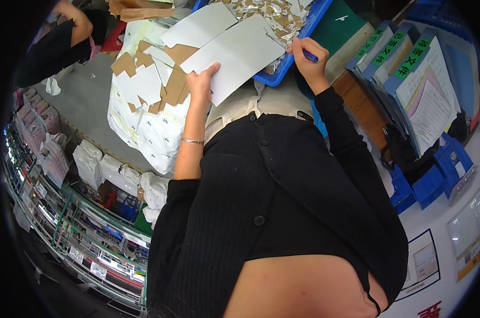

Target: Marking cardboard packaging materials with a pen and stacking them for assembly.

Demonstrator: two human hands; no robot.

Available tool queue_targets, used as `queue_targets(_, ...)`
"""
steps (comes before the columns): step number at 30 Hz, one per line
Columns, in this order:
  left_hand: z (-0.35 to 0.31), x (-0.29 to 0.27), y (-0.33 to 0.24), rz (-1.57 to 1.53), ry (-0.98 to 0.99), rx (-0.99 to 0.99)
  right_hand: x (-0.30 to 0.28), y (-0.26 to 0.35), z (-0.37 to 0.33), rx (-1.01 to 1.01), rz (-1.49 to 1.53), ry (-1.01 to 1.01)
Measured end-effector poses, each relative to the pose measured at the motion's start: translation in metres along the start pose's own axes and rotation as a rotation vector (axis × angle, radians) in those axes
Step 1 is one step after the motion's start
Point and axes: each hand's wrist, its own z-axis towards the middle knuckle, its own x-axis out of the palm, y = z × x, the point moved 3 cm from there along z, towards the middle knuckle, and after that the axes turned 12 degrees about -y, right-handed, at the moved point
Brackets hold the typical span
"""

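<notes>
1. The largest thing near our hands is the white sack point(142, 139), beside us on our left; it bears cut card pieces point(139, 87), loosely piled, seemingly to keep them within reach.
2. Next comes the blue tray point(276, 79), set ahead of our lap and heaped with scraps point(264, 11). Standing so near, it probably catches whatever falls from the card.
3. The white sheet point(239, 59) slants from above our lap across the tray's near left part. We judge that its far end sits over the tray so crumbs drop inside.
4. Our left grip point(199, 83) is closed on the sheet's near left edge, thumb on top and fingers hidden below, likely to keep it from sagging or swinging.
5. Our right grip point(310, 64) is curled around a blue-handled tool, its fingertips at the sheet's right corner; whether they also pinch the card, we cannot tell.
6. Smallest is that blue-handled tool point(310, 56), lying across the palm, perhaps so thumb and forefinger stay free. Its working end is hidden.
</notes>
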Motion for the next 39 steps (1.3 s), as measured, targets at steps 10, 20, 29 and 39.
queue_targets(10,-0.044,-0.012,-0.014,0.024,0.073,0.272,0.004,0.013,0.020,-0.135,-0.151,0.063)
queue_targets(20,-0.015,-0.031,0.010,-0.354,0.115,-0.066,-0.050,0.095,0.033,0.010,0.058,-0.169)
queue_targets(29,-0.011,-0.023,0.007,-0.300,0.107,-0.056,-0.044,0.102,0.025,-0.108,0.057,-0.171)
queue_targets(39,0.013,0.012,0.013,-0.122,0.110,-0.110,-0.014,0.037,-0.009,0.259,0.105,-0.147)
